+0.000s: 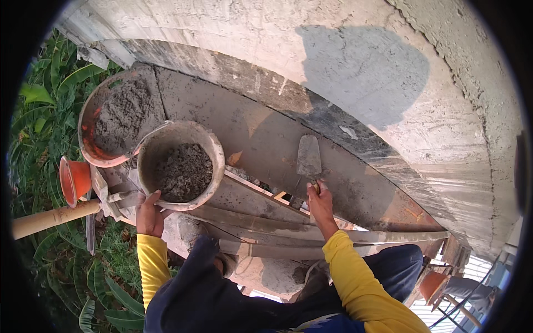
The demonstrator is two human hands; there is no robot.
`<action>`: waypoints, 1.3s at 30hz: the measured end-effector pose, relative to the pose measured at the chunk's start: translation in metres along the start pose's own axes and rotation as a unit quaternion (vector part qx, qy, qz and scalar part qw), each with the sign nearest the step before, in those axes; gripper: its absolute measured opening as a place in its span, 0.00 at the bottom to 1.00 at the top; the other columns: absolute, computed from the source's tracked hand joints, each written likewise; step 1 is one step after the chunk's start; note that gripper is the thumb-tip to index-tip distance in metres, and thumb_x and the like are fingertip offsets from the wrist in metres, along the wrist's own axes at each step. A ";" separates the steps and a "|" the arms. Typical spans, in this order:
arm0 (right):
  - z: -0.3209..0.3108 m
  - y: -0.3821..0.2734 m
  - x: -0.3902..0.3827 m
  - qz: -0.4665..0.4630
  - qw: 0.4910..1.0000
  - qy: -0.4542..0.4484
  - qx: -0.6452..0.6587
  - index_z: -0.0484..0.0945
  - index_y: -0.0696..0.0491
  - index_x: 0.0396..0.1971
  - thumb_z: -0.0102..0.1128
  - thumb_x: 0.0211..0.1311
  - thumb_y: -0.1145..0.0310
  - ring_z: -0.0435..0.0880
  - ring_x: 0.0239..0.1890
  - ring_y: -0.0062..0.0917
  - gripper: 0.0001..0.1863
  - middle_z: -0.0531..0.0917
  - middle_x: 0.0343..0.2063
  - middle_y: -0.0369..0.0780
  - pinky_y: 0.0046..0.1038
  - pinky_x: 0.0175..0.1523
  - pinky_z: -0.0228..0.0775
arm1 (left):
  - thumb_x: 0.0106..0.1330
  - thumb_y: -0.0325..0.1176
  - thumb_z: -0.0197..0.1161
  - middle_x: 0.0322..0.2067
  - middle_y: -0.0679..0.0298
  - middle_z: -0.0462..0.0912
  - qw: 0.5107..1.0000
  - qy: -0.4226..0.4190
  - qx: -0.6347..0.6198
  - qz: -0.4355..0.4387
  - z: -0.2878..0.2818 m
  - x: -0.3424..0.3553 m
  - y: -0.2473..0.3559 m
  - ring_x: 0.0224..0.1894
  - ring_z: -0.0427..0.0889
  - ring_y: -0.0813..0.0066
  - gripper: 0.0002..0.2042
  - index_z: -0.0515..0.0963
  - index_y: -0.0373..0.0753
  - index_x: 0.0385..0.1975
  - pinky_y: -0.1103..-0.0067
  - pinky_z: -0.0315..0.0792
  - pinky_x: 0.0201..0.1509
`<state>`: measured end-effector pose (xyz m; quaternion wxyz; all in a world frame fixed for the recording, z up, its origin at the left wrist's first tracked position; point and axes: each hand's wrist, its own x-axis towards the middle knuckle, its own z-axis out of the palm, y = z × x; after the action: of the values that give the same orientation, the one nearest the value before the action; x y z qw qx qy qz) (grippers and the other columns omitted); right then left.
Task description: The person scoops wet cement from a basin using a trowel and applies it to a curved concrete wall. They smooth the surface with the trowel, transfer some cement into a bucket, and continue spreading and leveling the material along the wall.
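My left hand (149, 215) is closed on the near left rim of a round, mortar-smeared bucket (215, 151). The bucket leans toward me, and grey mortar (186, 172) lies in its bottom. Further right, my right hand (320, 204) grips the short handle of a trowel (308, 156). The trowel's flat grey blade points away from me above the dusty platform, bearing no visible lump of mortar. Behind the bucket stands a wide orange tub (89, 150) with more grey mortar in it.
A curved concrete wall (233, 41) rises along the far side. Long planks (266, 236) cross in front of my legs, with a narrow gap (283, 197) beyond them. At left are a small orange bucket (78, 180), a bamboo pole (55, 218) and leafy plants (41, 161) past the platform's edge.
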<state>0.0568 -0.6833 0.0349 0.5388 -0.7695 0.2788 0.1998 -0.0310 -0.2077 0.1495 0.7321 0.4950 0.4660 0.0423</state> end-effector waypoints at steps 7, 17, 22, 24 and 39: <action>0.049 -0.127 -0.076 -0.246 0.960 -0.092 -0.093 0.78 0.62 0.62 0.69 0.75 0.60 0.83 0.37 0.25 0.25 0.85 0.40 0.41 0.29 0.47 0.78 | 0.63 0.22 0.63 0.36 0.67 0.83 0.997 0.022 0.042 0.065 0.059 -0.017 0.002 0.31 0.85 0.76 0.13 0.79 0.42 0.48 0.75 0.84 0.24; 0.036 -0.163 -0.092 -0.225 0.962 -0.089 -0.126 0.73 0.60 0.64 0.67 0.76 0.67 0.76 0.28 0.14 0.23 0.81 0.34 0.36 0.19 0.30 0.69 | 0.68 0.24 0.66 0.39 0.65 0.82 0.990 -0.128 0.054 0.006 0.145 0.052 -0.046 0.39 0.86 0.73 0.14 0.78 0.36 0.53 0.70 0.89 0.37; 0.032 -0.161 -0.071 -0.215 0.956 -0.122 -0.156 0.69 0.58 0.66 0.63 0.75 0.72 0.77 0.26 0.14 0.24 0.82 0.35 0.36 0.19 0.28 0.70 | 0.72 0.34 0.66 0.42 0.57 0.89 0.912 -0.197 0.350 0.087 0.076 0.077 -0.006 0.43 0.90 0.67 0.15 0.81 0.33 0.52 0.65 0.85 0.46; 0.031 -0.167 -0.072 -0.198 0.960 -0.116 -0.162 0.69 0.58 0.67 0.62 0.74 0.74 0.77 0.26 0.14 0.24 0.82 0.35 0.36 0.19 0.28 0.70 | 0.73 0.36 0.63 0.37 0.53 0.91 0.839 -0.007 0.474 0.269 0.028 0.074 0.004 0.41 0.91 0.56 0.13 0.83 0.36 0.50 0.63 0.81 0.49; 0.055 -0.175 -0.064 -0.184 0.961 -0.101 -0.180 0.69 0.59 0.68 0.61 0.74 0.74 0.77 0.26 0.15 0.25 0.82 0.34 0.37 0.20 0.29 0.71 | 0.74 0.37 0.64 0.41 0.55 0.87 0.692 0.021 0.601 0.399 -0.168 0.118 0.063 0.47 0.88 0.52 0.08 0.83 0.40 0.45 0.62 0.82 0.48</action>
<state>0.1203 -0.5721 0.1802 0.4440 -0.8676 0.0356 0.2211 -0.0609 0.0012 0.1094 0.1831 0.9676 0.1658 0.0518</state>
